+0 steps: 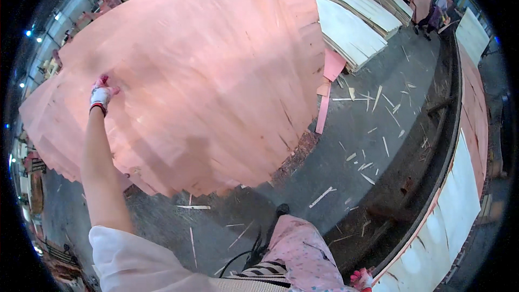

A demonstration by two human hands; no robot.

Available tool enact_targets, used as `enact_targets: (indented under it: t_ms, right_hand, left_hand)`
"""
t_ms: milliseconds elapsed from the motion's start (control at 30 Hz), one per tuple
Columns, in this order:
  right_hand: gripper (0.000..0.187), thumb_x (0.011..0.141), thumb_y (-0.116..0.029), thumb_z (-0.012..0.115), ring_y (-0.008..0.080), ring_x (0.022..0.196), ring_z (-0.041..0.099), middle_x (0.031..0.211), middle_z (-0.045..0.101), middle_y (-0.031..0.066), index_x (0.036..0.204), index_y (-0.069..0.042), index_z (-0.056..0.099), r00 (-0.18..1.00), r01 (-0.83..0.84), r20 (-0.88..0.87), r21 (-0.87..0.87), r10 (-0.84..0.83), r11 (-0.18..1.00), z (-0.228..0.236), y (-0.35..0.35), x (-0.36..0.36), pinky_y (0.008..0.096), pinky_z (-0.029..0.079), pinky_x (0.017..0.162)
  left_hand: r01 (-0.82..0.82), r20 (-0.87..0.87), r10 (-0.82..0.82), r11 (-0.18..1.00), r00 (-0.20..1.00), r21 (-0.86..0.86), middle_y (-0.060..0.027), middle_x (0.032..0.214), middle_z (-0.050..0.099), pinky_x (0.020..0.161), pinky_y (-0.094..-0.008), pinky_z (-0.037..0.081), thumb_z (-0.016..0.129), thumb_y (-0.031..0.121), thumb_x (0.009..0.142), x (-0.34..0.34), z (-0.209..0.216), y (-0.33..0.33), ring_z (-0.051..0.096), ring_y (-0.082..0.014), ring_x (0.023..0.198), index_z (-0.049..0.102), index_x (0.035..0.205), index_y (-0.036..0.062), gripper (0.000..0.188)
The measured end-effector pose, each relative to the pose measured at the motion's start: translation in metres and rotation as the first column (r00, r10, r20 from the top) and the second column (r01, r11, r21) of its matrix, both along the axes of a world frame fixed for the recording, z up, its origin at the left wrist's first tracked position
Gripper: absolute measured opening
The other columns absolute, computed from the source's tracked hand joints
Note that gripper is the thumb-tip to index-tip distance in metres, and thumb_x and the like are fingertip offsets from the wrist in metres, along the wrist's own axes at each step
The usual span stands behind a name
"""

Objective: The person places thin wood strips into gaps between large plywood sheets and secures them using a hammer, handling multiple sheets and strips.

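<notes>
A large stack of thin pink wood veneer sheets (216,65) with ragged edges fills the upper left. My left hand (102,93), in a white glove with pink-stained fingers, is stretched out over the top sheet. Its thumb stands apart from the fingers, and nothing shows in its grasp. At the bottom edge, my right hand (361,279), gloved the same way, is beside the near corner of a pale veneer sheet (432,238). The fingers of that hand look curled. What they hold, if anything, is hidden.
Stacks of whitish veneer (351,24) stand at the far right of the pink pile. A long dark metal frame (416,194) curves along the right, beside pale and pink sheets. Wood splinters (378,100) litter the grey floor. Another person (437,16) is at the far right.
</notes>
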State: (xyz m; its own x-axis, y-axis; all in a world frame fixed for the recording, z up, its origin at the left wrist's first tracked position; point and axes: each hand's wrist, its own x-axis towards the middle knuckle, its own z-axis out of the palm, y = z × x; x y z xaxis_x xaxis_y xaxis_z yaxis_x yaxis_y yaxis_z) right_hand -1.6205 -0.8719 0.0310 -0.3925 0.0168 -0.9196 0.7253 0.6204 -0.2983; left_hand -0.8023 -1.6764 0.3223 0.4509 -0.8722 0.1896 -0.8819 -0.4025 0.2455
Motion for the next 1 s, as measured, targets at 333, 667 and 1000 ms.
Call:
enact_targets:
  t_ms: [333, 667, 1000]
  right_hand:
    - [0.024, 0.087, -0.022, 0.062, 0.0279, 0.052, 0.058, 0.076, 0.062, 0.0121, 0.104, -0.012, 0.048, 0.982, -0.115, -0.154, -0.007, 0.112, 0.993, -0.031, -0.024, 0.008, 0.0423, 0.048, 0.044]
    - [0.012, 0.092, -0.019, 0.056, 0.0172, 0.053, 0.052, 0.070, 0.054, 0.0044, 0.092, -0.010, 0.048, 0.938, -0.300, -0.241, -0.198, 0.250, 0.933, -0.035, -0.122, -0.013, 0.0317, 0.046, 0.046]
    - [0.023, 0.091, -0.024, 0.057, 0.0145, 0.064, 0.059, 0.084, 0.063, 0.0050, 0.104, -0.005, 0.056, 0.849, -0.503, -0.281, -0.166, 0.448, 0.848, 0.013, -0.189, 0.042, 0.0282, 0.048, 0.059]
  left_hand:
    - [0.482, -0.295, -0.426, 0.862, 0.855, 0.155, 0.0048, 0.097, 0.061, 0.066, -0.0251, 0.042, 0.066, 0.042, 0.081, 0.011, 0.026, 0.035, 0.055, -0.0080, 0.084, 0.060, 0.117, 0.0125, 0.047]
    - [0.143, -0.707, -0.299, 0.952, 0.641, -0.272, -0.0033, 0.113, 0.063, 0.060, -0.0284, 0.046, 0.052, 0.028, 0.094, -0.016, -0.226, 0.113, 0.060, -0.0148, 0.074, 0.055, 0.121, 0.0073, 0.034]
    - [0.551, 0.393, -0.479, 0.829, 0.785, -0.091, -0.0209, 0.064, 0.063, 0.058, -0.0476, 0.049, 0.048, 0.052, 0.088, -0.162, -0.222, 0.159, 0.062, -0.0384, 0.060, 0.065, 0.072, -0.0020, 0.059]
